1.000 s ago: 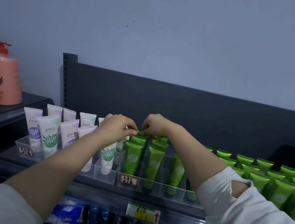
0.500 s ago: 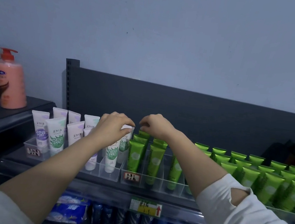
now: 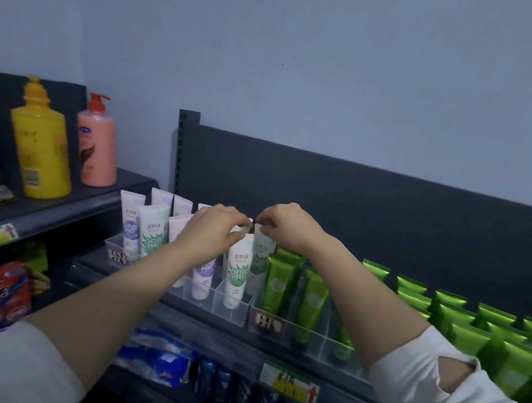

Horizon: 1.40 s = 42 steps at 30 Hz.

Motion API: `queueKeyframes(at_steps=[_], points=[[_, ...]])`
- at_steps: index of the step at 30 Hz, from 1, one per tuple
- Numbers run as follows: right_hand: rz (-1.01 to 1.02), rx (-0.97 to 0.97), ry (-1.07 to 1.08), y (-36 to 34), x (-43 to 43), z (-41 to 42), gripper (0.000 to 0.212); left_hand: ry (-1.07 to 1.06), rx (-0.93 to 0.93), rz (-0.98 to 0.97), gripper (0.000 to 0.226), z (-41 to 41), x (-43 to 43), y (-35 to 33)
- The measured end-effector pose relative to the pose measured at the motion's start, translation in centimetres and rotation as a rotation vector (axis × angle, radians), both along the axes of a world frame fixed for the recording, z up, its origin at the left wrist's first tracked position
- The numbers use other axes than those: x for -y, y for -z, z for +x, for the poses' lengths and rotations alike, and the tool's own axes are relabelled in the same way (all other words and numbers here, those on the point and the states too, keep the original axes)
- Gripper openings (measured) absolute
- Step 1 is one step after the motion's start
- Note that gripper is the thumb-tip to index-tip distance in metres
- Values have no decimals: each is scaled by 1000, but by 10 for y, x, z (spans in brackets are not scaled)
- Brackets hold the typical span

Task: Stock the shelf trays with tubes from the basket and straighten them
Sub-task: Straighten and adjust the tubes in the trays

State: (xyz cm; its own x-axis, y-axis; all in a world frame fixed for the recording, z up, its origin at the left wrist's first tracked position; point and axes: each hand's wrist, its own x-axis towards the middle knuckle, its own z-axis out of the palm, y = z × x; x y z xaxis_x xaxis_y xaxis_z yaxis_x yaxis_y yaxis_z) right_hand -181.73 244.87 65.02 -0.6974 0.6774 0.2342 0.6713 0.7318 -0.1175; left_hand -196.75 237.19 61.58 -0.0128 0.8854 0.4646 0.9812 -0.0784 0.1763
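Head view: straightening at right end of clear tray (image 3: 231, 315)
Left hand (image 3: 213, 228): fingers pinched on white tube (image 3: 243, 228) top
Right hand (image 3: 288, 227): pinching neighbouring tube (image 3: 262, 254), just left of green tubes (image 3: 278, 282)
Trays: apparently full
Remaining: straightening; basket unseen

A plain pale blue-grey wall (image 3: 307, 57) fills the upper view, dimly and evenly lit. Against it stands a dark grey shelf back panel (image 3: 373, 210) with a slotted upright (image 3: 184, 152) at its left end. Another dark shelf unit (image 3: 134, 184) adjoins at the left, set at an angle.
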Motion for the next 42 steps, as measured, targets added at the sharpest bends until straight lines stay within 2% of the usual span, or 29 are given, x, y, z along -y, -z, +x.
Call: queueKeyframes(at_steps=[5, 8, 12, 18, 22, 30, 37, 42], points=[[24, -18, 60, 8, -13, -10, 30, -72, -94, -16, 38, 4, -3, 3], [46, 62, 121, 12, -22, -17, 25, -106, -139, -25, 34, 3, -8, 5], [14, 152, 184, 16, -31, -28, 12, -143, -111, -107, 27, -3, -21, 8], [-85, 196, 174, 9, -40, -35, 12, -25, -41, -160, 15, -2, -30, 3], [-94, 203, 196, 10, -47, -36, 35, 60, -1, -167, 17, -6, -34, 1], [-129, 205, 234, 7, -42, -36, 33, 189, 103, -165, 16, -18, -40, 8], [-155, 196, 196, 7, -33, -38, 20, 274, 157, -213, 21, -18, -40, 10], [-154, 169, 219, 6, -30, -34, 38, 315, 202, -213, 20, -22, -41, 7]])
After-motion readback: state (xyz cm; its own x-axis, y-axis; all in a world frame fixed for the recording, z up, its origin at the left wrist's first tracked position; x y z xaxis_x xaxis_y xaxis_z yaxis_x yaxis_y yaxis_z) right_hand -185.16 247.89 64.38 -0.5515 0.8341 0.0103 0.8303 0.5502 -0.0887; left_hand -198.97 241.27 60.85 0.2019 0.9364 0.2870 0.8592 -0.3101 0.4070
